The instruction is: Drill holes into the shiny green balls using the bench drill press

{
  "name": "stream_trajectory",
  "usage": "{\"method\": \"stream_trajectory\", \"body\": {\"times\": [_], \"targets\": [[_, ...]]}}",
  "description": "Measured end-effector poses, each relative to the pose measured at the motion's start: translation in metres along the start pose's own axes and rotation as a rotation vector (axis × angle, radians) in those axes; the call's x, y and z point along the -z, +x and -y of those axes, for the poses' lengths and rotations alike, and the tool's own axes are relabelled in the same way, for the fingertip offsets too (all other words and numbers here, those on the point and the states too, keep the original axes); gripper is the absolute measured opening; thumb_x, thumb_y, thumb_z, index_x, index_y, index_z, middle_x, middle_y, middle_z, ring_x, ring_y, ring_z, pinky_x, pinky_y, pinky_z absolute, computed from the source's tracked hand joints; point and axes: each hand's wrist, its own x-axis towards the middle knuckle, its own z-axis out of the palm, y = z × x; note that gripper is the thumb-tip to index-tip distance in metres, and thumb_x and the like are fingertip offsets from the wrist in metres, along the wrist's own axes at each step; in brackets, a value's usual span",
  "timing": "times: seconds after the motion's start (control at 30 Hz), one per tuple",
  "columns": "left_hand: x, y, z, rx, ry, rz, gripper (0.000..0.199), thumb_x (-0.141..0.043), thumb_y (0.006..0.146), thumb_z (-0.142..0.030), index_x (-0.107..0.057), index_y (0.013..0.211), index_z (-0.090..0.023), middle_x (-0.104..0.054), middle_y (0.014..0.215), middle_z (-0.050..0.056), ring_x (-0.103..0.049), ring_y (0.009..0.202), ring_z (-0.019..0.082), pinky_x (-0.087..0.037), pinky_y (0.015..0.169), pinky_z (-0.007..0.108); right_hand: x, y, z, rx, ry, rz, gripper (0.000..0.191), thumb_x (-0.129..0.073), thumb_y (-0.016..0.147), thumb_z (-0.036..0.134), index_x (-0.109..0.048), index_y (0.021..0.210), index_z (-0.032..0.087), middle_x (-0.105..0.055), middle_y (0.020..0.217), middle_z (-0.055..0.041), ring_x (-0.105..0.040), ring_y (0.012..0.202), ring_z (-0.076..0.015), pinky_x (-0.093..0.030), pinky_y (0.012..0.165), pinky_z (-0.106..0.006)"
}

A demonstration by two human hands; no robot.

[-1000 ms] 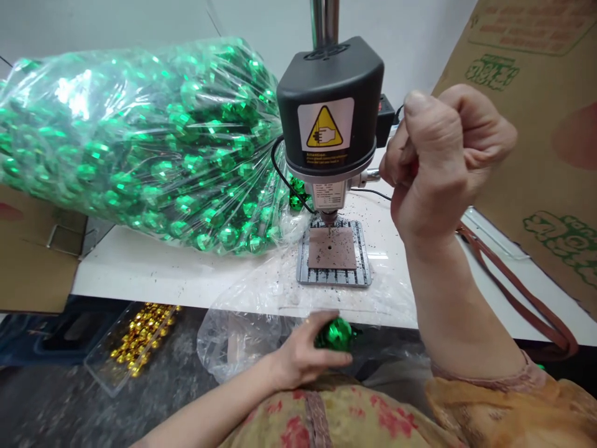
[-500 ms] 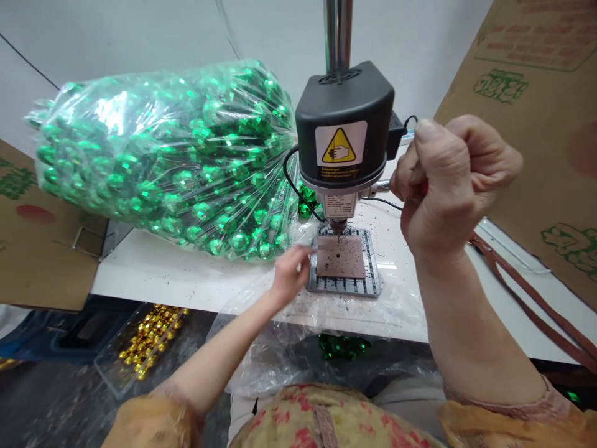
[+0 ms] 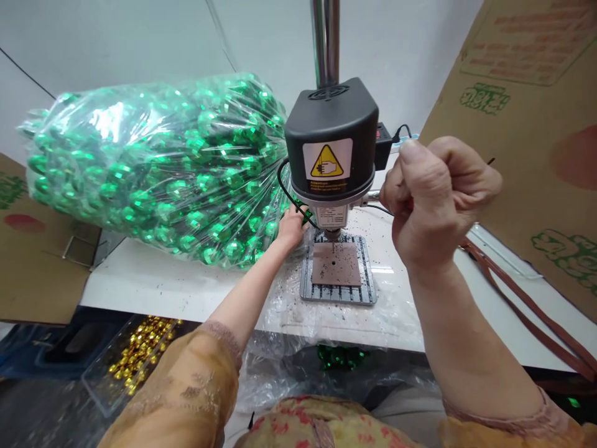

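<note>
Green faceted balls (image 3: 205,180) glitter in plastic (image 3: 114,112) beside the left grip (image 3: 292,225), its hold unclear; the right grip (image 3: 441,199) clenches a lever (image 3: 372,197).

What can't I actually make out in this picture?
In the head view:
Left hand: fingertips too small beside the black cable to show any grip.
Handle: grip area covered by the right hand.
Warning sticker: fine print too small to read.
Metal column: top cut off by the upper edge.
Green pile: individual pieces lost in shadow.

Green balls (image 3: 168,177), black drill housing (image 3: 333,127)
</note>
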Motion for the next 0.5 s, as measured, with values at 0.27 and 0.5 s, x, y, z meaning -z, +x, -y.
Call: {"method": "stream_trajectory", "body": {"times": [0.27,0.5], "targets": [[0.029,-0.089,-0.004,0.151,-1.074,-0.168,0.047,-0.073,0.086,-0.042,-0.061,0.128,-0.024,-0.067,0.116,0.008,-0.069,0.099,0.022,-0.06,0.086,0.037,-0.003,-0.003,0.005,-0.032,-0.115,-0.014,0.053,-0.07,0.088,0.041,-0.033,0.055,0.023,-0.032,0.046,0.0051,-0.031,0.039,-0.01,-0.024,0.041,-0.034],[0.018,-0.122,-0.026,0.33,-1.435,0.081,0.054,-0.078,0.082,-0.044,-0.062,0.13,-0.024,-0.072,0.115,0.007,-0.072,0.098,0.02,-0.061,0.08,0.033,-0.003,-0.003,0.005,-0.042,-0.137,-0.034,0.056,-0.07,0.087,0.049,-0.033,0.054,0.023,-0.034,0.045,0.0048,-0.031,0.039,-0.0099,-0.025,0.041,-0.034]]}}
